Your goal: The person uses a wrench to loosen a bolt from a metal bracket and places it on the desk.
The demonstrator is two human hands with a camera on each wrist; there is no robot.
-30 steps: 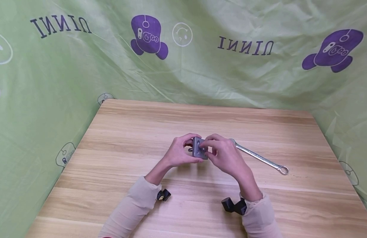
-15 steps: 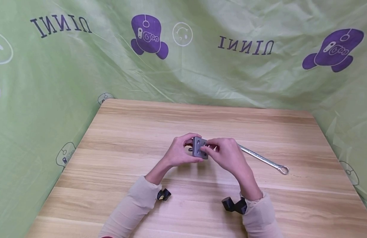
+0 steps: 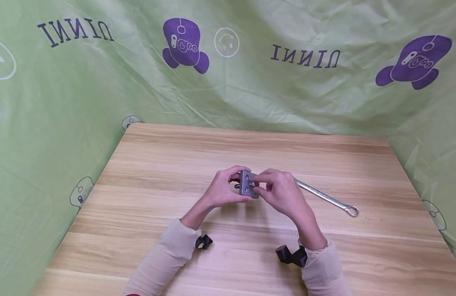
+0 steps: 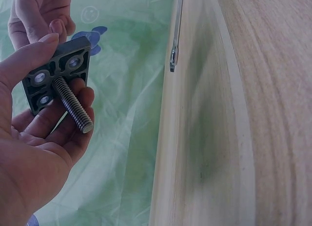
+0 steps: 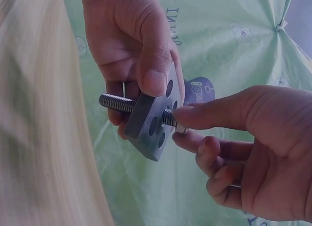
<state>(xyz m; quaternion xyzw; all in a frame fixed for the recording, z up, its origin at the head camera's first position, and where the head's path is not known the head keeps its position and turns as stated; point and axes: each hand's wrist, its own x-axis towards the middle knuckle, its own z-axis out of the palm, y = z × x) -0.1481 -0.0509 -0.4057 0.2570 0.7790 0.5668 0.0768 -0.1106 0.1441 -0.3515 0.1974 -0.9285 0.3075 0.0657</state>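
Held up above the table is a dark grey square plate [image 3: 244, 185] with several round holes. My left hand [image 3: 224, 189] grips it by its edges, thumb on one side and fingers on the other. A threaded bolt [image 4: 73, 105] passes through the plate's middle; its long end sticks out on the ribbed side, towards my left palm. On the smooth side, a short length of thread shows between the plate and the bolt's head [image 5: 181, 129]. My right hand [image 3: 283, 193] pinches that head between thumb and index finger, the other fingers curled loosely. Fingertips partly hide the head.
A steel combination wrench [image 3: 325, 197] lies on the wooden table [image 3: 168, 156] to the right, its far end hidden behind my right hand. Green printed cloth [image 3: 250, 98] hangs around the table. Black wrist cameras [image 3: 291, 255] sit at both cuffs.
My right thumb and fingers have shifted about the bolt's head, reaching over the plate's face half a second ago and now drawn back around the head. My left hand and the plate stay nearly still.
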